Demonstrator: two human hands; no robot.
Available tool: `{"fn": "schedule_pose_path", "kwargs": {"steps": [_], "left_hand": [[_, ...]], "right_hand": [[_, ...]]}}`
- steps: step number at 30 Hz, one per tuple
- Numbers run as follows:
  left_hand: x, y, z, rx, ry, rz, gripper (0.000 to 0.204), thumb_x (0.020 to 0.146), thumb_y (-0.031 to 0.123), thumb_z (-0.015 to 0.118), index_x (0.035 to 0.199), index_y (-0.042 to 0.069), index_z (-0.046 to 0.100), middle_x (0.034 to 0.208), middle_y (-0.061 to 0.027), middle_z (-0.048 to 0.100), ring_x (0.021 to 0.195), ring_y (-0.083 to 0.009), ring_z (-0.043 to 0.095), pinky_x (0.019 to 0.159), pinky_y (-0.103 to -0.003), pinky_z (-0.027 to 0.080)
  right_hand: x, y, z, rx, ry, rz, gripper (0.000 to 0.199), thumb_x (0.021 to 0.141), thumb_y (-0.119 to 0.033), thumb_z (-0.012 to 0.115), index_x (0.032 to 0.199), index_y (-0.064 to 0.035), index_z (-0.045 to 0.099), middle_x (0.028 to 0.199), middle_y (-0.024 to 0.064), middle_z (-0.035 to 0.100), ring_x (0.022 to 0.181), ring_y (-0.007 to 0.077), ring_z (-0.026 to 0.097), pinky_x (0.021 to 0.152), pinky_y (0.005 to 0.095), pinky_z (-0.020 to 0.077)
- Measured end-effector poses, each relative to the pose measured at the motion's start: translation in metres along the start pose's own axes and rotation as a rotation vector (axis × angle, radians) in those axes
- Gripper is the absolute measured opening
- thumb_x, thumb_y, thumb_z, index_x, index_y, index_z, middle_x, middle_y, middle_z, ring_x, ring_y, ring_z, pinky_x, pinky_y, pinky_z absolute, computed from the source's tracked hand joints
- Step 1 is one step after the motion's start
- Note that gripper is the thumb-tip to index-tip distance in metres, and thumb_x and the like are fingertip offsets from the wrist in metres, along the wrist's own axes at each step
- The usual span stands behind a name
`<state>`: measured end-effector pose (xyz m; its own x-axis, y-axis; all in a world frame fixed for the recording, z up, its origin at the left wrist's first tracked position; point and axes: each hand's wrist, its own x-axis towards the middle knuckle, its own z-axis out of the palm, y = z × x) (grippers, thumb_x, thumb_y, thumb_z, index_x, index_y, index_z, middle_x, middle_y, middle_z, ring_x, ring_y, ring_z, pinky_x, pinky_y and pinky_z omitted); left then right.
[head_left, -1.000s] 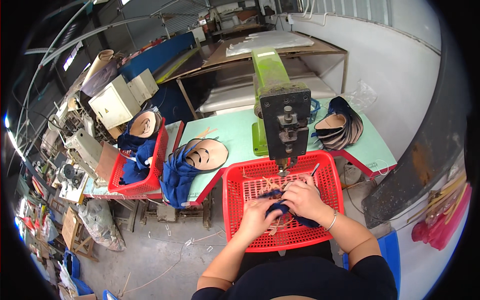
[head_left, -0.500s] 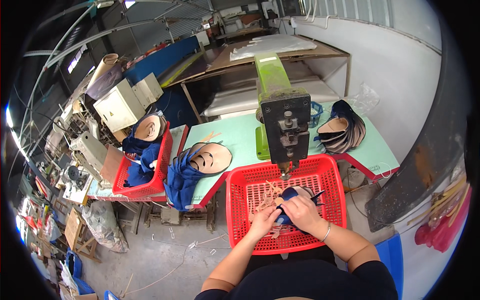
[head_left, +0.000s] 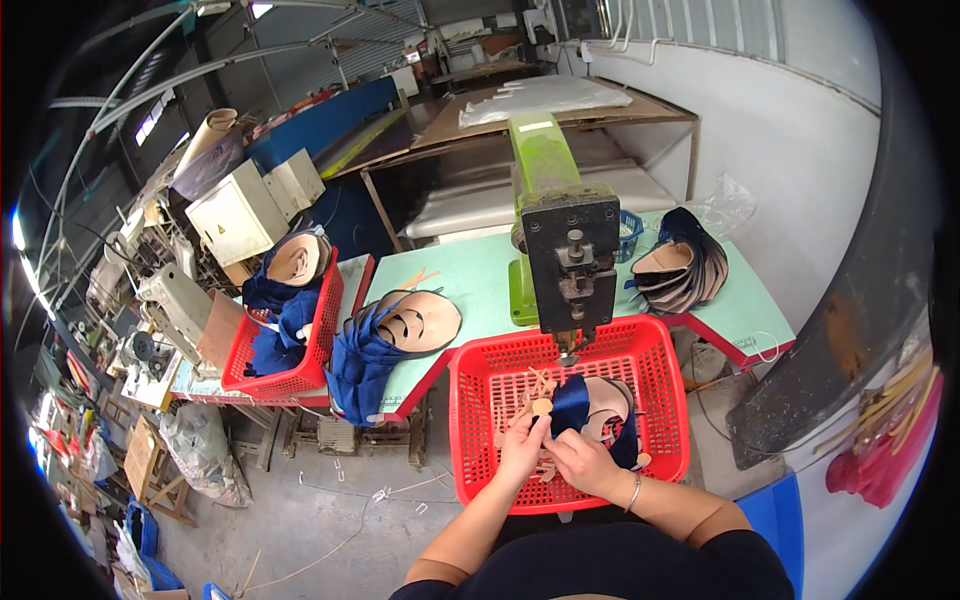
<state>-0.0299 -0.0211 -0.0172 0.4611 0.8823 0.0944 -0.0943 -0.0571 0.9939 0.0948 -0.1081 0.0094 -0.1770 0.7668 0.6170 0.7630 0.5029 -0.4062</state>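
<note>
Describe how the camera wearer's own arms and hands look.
Short, near-black sleeves leave the forearms bare. The left hand and right hand are ungloved. A thin, silvery bangle circles the right wrist; no band shows on the left one.

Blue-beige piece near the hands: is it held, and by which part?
Left hand and right hand seem to hold the blue-beige piece at its near left end; exact finger contact cannot be told.

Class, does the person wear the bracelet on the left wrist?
No: the bracelet circles the wrist of the right hand.
</note>
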Motion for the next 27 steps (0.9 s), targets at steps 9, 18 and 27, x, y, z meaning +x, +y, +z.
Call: {"fn": "schedule_pose_path", "kwargs": {"steps": [9,18,27], "left_hand": [[0.008,0.055,-0.024,0.773,-0.288,0.528,0.014,0.082,0.013,0.059,0.091,0.002,0.060,0.073,-0.0136,0.057,0.074,-0.0285,0.059,0.066,-0.034,0.046],[0.016,0.016,-0.010,-0.056,0.079,0.117,0.012,0.087,0.011,0.056,0.093,0.001,0.057,0.075,0.0008,0.057,0.069,-0.0049,0.050,0.060,-0.023,0.043],[0.005,0.063,-0.010,0.291,-0.308,0.326,0.013,0.085,0.008,0.058,0.095,0.000,0.058,0.078,-0.0026,0.059,0.073,-0.0094,0.055,0.066,-0.025,0.045]], "right_hand": [[0.062,0.080,-0.061,0.266,-0.552,-0.013,0.049,0.063,-0.036,0.076,0.100,-0.0080,0.060,0.106,0.0110,0.058,0.103,0.0301,0.052,0.090,0.0424,0.0374],[0.023,0.007,-0.036,-0.083,0.073,-0.054,0.029,0.074,0.000,0.055,0.102,-0.0019,0.058,0.086,0.0106,0.053,0.079,0.0222,0.055,0.075,0.0349,0.0438],[0.011,0.044,-0.060,1.268,-0.282,0.752,0.020,0.086,-0.009,0.058,0.103,-0.0001,0.053,0.077,0.0038,0.059,0.061,0.0078,0.056,0.049,0.0185,0.0422]]}}
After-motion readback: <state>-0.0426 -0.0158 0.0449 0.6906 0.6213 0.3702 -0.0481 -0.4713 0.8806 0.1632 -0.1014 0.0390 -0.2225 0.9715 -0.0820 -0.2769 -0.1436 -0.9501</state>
